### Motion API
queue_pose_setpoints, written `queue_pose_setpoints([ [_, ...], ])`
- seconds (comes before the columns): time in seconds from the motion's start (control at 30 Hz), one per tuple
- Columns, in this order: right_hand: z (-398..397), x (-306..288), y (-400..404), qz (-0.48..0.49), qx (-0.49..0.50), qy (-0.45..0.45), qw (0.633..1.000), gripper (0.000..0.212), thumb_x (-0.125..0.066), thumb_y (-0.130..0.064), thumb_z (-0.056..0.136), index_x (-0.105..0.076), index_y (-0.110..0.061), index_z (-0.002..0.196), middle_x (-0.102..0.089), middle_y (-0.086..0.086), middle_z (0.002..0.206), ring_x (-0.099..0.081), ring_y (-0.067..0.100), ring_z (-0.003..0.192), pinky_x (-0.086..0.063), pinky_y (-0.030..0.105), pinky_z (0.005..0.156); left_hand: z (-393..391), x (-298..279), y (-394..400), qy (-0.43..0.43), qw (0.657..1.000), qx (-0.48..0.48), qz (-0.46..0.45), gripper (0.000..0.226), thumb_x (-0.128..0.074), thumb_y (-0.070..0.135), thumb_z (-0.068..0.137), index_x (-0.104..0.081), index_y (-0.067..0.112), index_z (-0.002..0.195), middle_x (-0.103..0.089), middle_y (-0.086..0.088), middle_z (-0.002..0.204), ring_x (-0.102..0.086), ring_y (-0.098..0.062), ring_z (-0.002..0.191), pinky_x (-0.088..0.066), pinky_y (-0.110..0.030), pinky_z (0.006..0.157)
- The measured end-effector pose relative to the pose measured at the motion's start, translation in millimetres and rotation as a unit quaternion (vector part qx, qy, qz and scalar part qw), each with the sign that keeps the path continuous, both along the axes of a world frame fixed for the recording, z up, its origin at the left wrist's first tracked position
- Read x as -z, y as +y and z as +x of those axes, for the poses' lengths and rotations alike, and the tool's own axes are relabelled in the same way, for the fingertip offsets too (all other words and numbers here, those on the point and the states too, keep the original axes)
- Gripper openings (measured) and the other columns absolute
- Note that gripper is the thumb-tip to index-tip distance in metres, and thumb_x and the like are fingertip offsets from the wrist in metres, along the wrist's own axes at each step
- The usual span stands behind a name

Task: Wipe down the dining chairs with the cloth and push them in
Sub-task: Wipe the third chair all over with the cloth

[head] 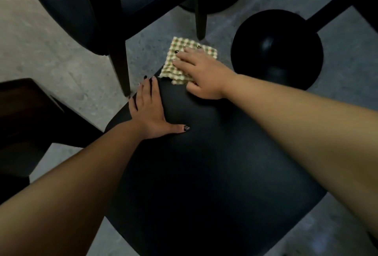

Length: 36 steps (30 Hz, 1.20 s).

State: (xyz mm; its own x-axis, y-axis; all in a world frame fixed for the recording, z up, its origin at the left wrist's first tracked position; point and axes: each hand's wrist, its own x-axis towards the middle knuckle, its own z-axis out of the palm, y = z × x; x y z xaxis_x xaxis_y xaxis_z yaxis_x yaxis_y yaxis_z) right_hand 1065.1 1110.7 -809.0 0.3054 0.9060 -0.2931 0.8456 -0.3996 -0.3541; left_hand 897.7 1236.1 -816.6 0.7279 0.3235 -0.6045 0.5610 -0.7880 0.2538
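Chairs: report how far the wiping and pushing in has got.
Done: nothing can be confirmed; no chair shows whether it has been wiped.
In hand: the right hand presses the cloth flat at the far edge of the near chair, with part of the cloth past the edge. The left hand lies flat on the seat.
Left: the rest of this seat, perhaps the second chair, and pushing them in.

We take this for a dining area, of a home or an eatery; we cannot tell which. A dark padded chair seat (204,163) fills the view, a second upholstered chair (86,10) on thin dark legs stands beside it, and a round black pedestal base (278,49) rests on the mottled grey floor (41,51).
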Motion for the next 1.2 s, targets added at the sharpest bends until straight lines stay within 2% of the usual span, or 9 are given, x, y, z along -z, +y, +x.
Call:
queue_pose_setpoints([
  [0.13, 4, -3, 5, -0.012, 0.0, 0.038, 0.999, 0.075, -0.046, -0.003, 0.086, -0.017, -0.017, 0.153, -0.007, 0.007, 0.161, 0.005, 0.025, 0.148, 0.006, 0.045, 0.117, 2, 0, -1, 0.006, 1.0, 0.002, -0.002, 0.155, -0.075, 0.077, 0.053, 0.034, 0.02, 0.146, 0.032, -0.002, 0.158, 0.027, -0.023, 0.146, 0.01, -0.05, 0.12],
  [0.27, -3, -6, 15, -0.036, 0.036, 0.036, 0.998, 0.084, -0.04, 0.016, 0.082, -0.012, -0.018, 0.154, 0.002, 0.007, 0.161, 0.01, 0.026, 0.148, 0.006, 0.044, 0.117, 2, 1, -1, 0.006, 1.0, -0.003, 0.0, 0.154, -0.076, 0.075, 0.054, 0.034, 0.02, 0.147, 0.033, -0.002, 0.158, 0.028, -0.023, 0.146, 0.01, -0.05, 0.12],
  [0.43, -17, -6, 25, -0.017, 0.116, 0.02, 0.993, 0.073, -0.039, 0.013, 0.087, -0.022, -0.018, 0.151, -0.008, 0.006, 0.161, 0.0, 0.027, 0.148, -0.003, 0.045, 0.119, 1, -2, -4, 0.001, 1.0, -0.004, 0.016, 0.152, -0.076, 0.074, 0.055, 0.031, 0.02, 0.148, 0.03, -0.002, 0.159, 0.025, -0.022, 0.147, 0.008, -0.05, 0.12],
  [0.57, -26, -6, 17, -0.022, 0.125, 0.004, 0.992, 0.068, -0.037, 0.01, 0.091, -0.021, -0.015, 0.152, -0.01, 0.007, 0.161, -0.004, 0.029, 0.148, -0.012, 0.046, 0.119, -1, -8, -5, -0.005, 1.0, 0.004, 0.015, 0.148, -0.074, 0.075, 0.058, 0.028, 0.018, 0.15, 0.027, -0.004, 0.16, 0.023, -0.023, 0.148, 0.006, -0.05, 0.121],
  [0.67, -37, -8, -8, -0.025, 0.132, -0.003, 0.991, 0.065, -0.035, 0.008, 0.092, -0.019, -0.014, 0.152, -0.009, 0.006, 0.161, -0.004, 0.03, 0.148, -0.014, 0.047, 0.118, -8, -14, -13, -0.026, 0.999, 0.03, 0.029, 0.136, -0.067, 0.074, 0.069, 0.022, 0.015, 0.152, 0.026, -0.007, 0.161, 0.022, -0.025, 0.148, 0.004, -0.055, 0.12],
  [0.77, -53, -9, -42, -0.032, 0.156, -0.006, 0.987, 0.064, -0.033, 0.005, 0.094, -0.017, -0.014, 0.152, -0.007, 0.006, 0.161, -0.002, 0.029, 0.148, -0.01, 0.045, 0.119, -20, -23, -32, -0.03, 0.996, 0.086, 0.025, 0.123, -0.062, 0.069, 0.078, 0.021, 0.017, 0.153, 0.033, -0.005, 0.158, 0.028, -0.025, 0.146, 0.004, -0.059, 0.118],
  [1.0, -93, 2, -132, -0.02, 0.291, -0.021, 0.956, 0.066, -0.031, 0.007, 0.092, -0.015, -0.015, 0.153, -0.007, 0.005, 0.161, -0.001, 0.028, 0.148, -0.006, 0.042, 0.12, -43, -38, -103, 0.028, 0.966, 0.258, -0.007, 0.136, -0.067, 0.073, 0.069, 0.03, 0.021, 0.149, 0.046, -0.002, 0.15, 0.04, -0.028, 0.14, 0.008, -0.068, 0.111],
  [1.1, -109, 8, -176, 0.003, 0.346, -0.023, 0.938, 0.072, -0.039, 0.014, 0.085, -0.023, -0.012, 0.151, -0.017, 0.009, 0.159, -0.009, 0.031, 0.147, -0.012, 0.043, 0.12, -42, -39, -131, 0.041, 0.947, 0.318, 0.002, 0.139, -0.068, 0.075, 0.066, 0.032, 0.023, 0.148, 0.047, -0.003, 0.149, 0.041, -0.03, 0.138, 0.006, -0.071, 0.11],
  [1.2, -131, 17, -229, 0.034, 0.378, -0.037, 0.924, 0.081, -0.045, 0.023, 0.07, -0.036, -0.006, 0.145, -0.033, 0.014, 0.152, -0.025, 0.036, 0.142, -0.022, 0.047, 0.117, -40, -36, -151, 0.067, 0.93, 0.362, 0.017, 0.142, -0.069, 0.076, 0.064, 0.033, 0.024, 0.147, 0.047, -0.006, 0.149, 0.042, -0.034, 0.137, 0.003, -0.075, 0.109],
])
